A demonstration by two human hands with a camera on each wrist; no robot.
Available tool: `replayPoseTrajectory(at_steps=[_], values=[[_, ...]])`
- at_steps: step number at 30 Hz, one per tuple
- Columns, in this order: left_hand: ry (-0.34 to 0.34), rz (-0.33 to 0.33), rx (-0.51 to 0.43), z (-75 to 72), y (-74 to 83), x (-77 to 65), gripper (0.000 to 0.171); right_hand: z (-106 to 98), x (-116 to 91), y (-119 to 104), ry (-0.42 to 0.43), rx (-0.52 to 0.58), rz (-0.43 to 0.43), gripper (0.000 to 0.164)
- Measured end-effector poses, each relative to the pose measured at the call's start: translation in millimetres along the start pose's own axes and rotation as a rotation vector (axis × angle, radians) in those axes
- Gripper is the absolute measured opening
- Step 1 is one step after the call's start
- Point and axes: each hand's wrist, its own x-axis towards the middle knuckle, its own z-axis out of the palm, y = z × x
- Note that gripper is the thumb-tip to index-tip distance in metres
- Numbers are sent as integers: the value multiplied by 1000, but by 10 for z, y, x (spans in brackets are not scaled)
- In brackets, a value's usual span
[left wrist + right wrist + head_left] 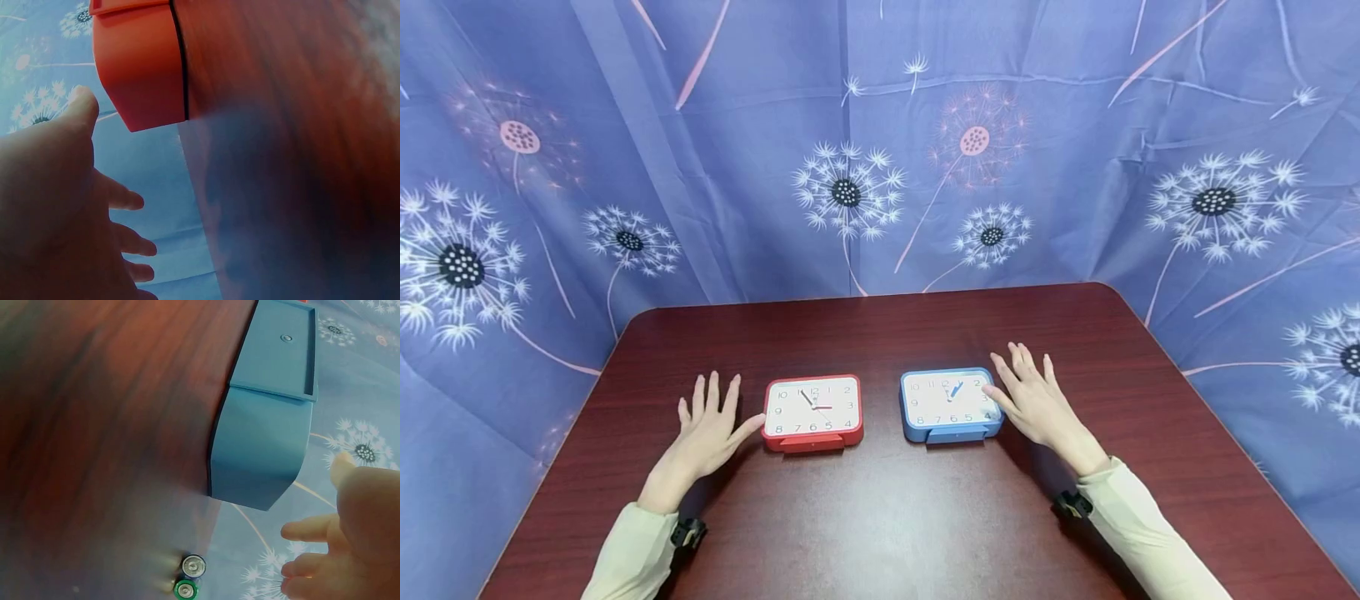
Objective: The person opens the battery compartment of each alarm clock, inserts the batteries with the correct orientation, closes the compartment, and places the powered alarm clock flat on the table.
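A red alarm clock [812,412] lies face up left of centre on the table, its side close to the camera in the left wrist view [140,69]. My left hand [703,437] is beside it with fingers spread, the thumb tip at its left edge. To the right lies a blue alarm clock [952,405], also face up. My right hand [1037,408] reaches over its right edge, fingers extended and thumb overlapping the dial. Two batteries [193,567] stand out below the blue clock in the right wrist view; the head view has them hidden by the right hand.
The dark red wooden table [880,333] has rounded far corners. A blue curtain [737,167] with a dandelion print hangs behind it and along both sides. Each wrist carries a black strapped device [688,532] at the cuff of a pale sleeve [632,554].
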Motion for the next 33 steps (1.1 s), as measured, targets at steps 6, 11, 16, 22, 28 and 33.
replayPoseTrajectory(at_steps=[6,11,16,22,28,33], values=[[-20,2,-64,-4,-13,-9,86,31,-4,-22,1,-5,-21,60],[-61,-2,-59,-65,16,-37,81,47,-13,-57,29,16,-39,60],[-9,64,-75,-97,33,-25,71,35,-4,-123,115,55,-47,52],[-4,56,-103,-130,46,3,65,30,43,-228,298,68,-101,28],[7,63,-101,-124,71,40,62,3,90,-356,430,83,-127,16],[16,81,-151,-100,81,71,57,13,147,-487,411,86,-179,12]])
